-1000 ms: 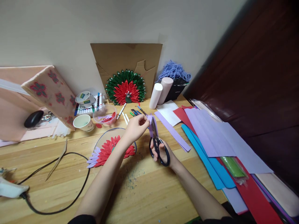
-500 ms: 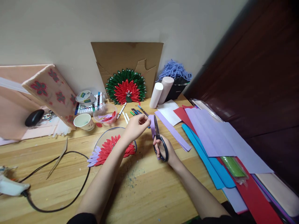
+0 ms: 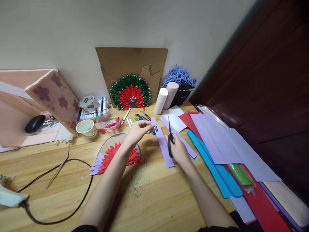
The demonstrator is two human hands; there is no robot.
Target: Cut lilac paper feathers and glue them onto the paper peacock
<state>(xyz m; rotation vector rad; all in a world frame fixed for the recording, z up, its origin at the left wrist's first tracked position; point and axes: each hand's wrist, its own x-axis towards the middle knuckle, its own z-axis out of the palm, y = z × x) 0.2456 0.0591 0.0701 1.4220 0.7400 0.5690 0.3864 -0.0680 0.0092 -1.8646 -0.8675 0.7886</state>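
Observation:
My left hand (image 3: 141,130) pinches a small purple paper piece (image 3: 153,120) between thumb and fingertips. Just right of it a longer purple strip (image 3: 164,148) lies slanting on the table. My right hand (image 3: 180,149) grips black-handled scissors (image 3: 170,137), blades pointing away from me and apart from the paper. Another purple strip (image 3: 177,137) lies beyond the right hand. Partly behind my left forearm is a round cardboard disc (image 3: 106,143) with a blue rim, bearing red petals (image 3: 109,156) and a few purple petals (image 3: 97,165).
A clear bowl (image 3: 109,120) of paper scraps and a paper cup (image 3: 87,128) stand at left. A glue gun (image 3: 12,196) and its cable lie front left. A green-and-red petal fan (image 3: 130,91) leans on cardboard at the back. Coloured sheets (image 3: 217,138) pile up on the right.
The scissors have come away from the purple strip, moving right with my right hand. The strip now lies on the table, while a small piece stays in my left hand.

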